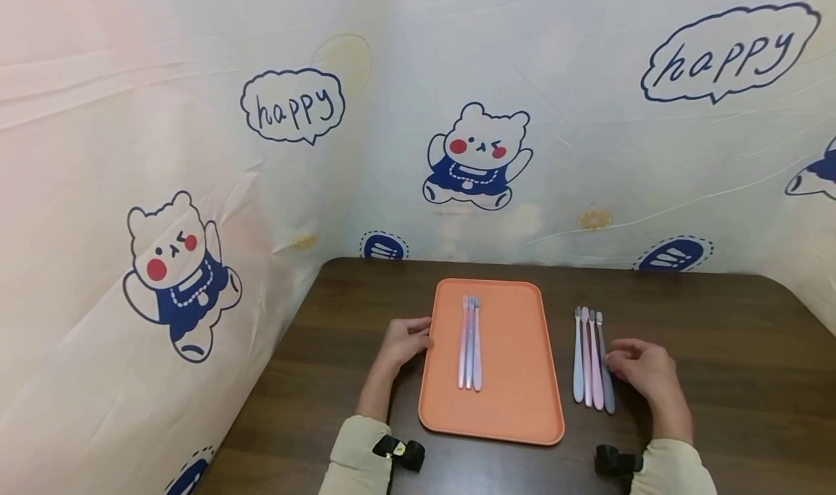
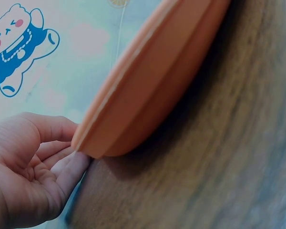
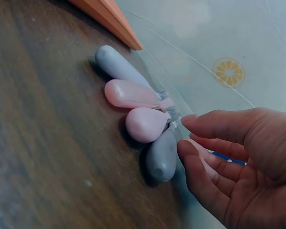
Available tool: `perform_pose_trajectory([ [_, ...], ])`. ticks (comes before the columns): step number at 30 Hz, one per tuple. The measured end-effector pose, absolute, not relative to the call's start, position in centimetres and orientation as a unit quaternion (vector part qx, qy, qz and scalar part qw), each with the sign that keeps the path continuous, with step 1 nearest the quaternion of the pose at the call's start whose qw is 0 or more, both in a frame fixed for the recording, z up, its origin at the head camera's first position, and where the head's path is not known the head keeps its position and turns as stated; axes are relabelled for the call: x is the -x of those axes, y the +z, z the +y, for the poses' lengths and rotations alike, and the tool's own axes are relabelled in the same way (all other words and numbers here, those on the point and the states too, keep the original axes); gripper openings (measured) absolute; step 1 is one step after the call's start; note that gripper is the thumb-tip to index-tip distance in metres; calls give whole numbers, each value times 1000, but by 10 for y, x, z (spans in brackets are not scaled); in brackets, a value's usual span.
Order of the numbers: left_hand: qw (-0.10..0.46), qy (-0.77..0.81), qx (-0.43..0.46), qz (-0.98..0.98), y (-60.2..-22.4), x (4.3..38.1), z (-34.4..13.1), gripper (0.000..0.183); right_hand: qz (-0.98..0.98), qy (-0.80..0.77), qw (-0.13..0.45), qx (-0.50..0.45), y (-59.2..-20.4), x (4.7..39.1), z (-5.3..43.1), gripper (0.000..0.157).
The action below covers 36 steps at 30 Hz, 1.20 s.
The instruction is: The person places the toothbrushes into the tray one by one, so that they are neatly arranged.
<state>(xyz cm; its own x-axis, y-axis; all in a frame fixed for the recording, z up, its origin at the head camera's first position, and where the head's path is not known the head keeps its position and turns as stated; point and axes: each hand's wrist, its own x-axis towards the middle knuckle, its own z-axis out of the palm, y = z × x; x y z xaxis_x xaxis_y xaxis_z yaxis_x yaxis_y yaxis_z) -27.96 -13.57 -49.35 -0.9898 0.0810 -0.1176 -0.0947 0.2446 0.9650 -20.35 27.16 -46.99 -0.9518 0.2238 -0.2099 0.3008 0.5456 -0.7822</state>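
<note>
An orange tray (image 1: 516, 364) lies on the brown table, with three pastel toothbrushes (image 1: 469, 357) side by side on its left half. My left hand (image 1: 401, 346) grips the tray's left edge; in the left wrist view, thumb and fingers meet the orange rim (image 2: 133, 90) from two sides. Right of the tray, several toothbrushes (image 1: 587, 371) form a row on the table: blue, two pinkish and grey. Just beside the grey toothbrush (image 3: 163, 155) is my right hand (image 3: 248, 157), its thumb and forefinger parted with nothing between them. Whether a fingertip touches that handle I cannot tell.
The dark wooden table (image 1: 738, 350) reaches back to a pale curtain (image 1: 392, 117) printed with bears and lettering. Both wrists carry black cameras, the left one (image 1: 408, 453) near the tray's lower left corner.
</note>
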Motion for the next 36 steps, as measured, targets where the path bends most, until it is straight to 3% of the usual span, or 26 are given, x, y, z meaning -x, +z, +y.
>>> perform_pose_trajectory([
  [13,76,615,5,784,-499,279,-137,51,873,-450,58,-177,-475,202,273,52],
  [25,62,618,-21,784,-494,281,-135,51,871,-443,55,-206,-473,206,271,41],
  [36,75,620,7,781,-496,281,-135,52,892,-396,49,-214,-473,206,266,41],
])
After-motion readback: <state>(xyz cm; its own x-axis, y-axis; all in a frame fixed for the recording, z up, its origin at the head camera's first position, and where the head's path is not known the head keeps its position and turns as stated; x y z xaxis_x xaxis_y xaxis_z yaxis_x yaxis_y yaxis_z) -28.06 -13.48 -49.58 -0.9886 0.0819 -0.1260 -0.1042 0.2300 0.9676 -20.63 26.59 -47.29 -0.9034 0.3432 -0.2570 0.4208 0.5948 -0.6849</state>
